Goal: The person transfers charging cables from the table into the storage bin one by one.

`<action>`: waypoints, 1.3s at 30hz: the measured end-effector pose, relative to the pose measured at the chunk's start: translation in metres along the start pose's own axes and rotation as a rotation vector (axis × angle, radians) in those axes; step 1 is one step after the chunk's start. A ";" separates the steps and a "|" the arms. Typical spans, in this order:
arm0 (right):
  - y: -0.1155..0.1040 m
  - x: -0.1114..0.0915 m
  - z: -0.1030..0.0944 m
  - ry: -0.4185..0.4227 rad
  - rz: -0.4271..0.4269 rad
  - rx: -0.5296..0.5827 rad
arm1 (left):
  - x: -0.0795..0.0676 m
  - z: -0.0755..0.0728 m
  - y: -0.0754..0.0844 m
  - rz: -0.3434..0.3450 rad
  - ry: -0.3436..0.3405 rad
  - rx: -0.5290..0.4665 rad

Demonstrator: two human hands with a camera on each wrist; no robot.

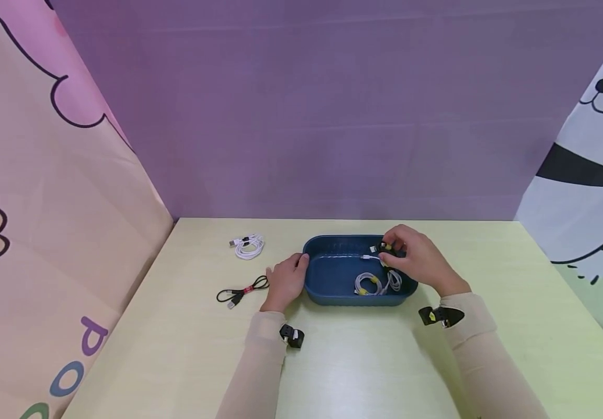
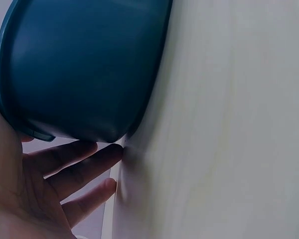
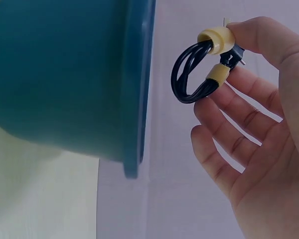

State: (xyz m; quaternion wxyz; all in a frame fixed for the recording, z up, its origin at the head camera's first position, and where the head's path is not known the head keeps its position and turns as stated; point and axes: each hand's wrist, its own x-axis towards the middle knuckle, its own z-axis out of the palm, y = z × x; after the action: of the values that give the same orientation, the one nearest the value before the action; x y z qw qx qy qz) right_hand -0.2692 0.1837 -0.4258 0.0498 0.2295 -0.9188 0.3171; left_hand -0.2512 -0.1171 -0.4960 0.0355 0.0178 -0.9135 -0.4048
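Note:
Over the right end of a dark blue plastic bin [image 1: 327, 299], my right hand [image 1: 420, 259] pinches a small coiled black cable [image 3: 187, 74] between thumb and fingers. Two yellow bands wrap that cable, and metal plug tips show by the thumb. My left hand [image 1: 286, 282] holds the bin's left end, thumb at the rim and fingers [image 2: 84, 172] spread along the outer wall. Inside the bin lie a coiled grey-white cable [image 1: 362, 283] with a yellow tie and another pale coiled cable [image 1: 394, 281] to its right, partly below my right hand.
On the light wooden table [image 1: 353, 361], a coiled white USB cable [image 1: 249, 247] lies left of the bin. Nearer, beside my left hand, is a black USB cable [image 1: 235, 292] with a red tie. A purple backdrop [image 1: 332, 116] rises behind the table, with printed cloth at both sides.

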 end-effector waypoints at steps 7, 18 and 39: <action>-0.003 0.007 0.000 -0.023 -0.003 -0.008 | 0.000 0.000 0.000 0.001 0.002 -0.005; -0.007 0.012 0.001 -0.066 0.014 -0.026 | -0.001 -0.001 0.001 0.009 0.006 -0.015; -0.006 0.030 0.018 -0.178 0.026 -0.047 | -0.001 -0.001 0.001 0.000 0.009 -0.010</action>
State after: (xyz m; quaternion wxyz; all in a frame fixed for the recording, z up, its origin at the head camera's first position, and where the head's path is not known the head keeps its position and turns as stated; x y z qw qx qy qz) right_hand -0.2927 0.1573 -0.4295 -0.0309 0.2435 -0.9297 0.2747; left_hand -0.2497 -0.1165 -0.4946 0.0395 0.0195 -0.9114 -0.4091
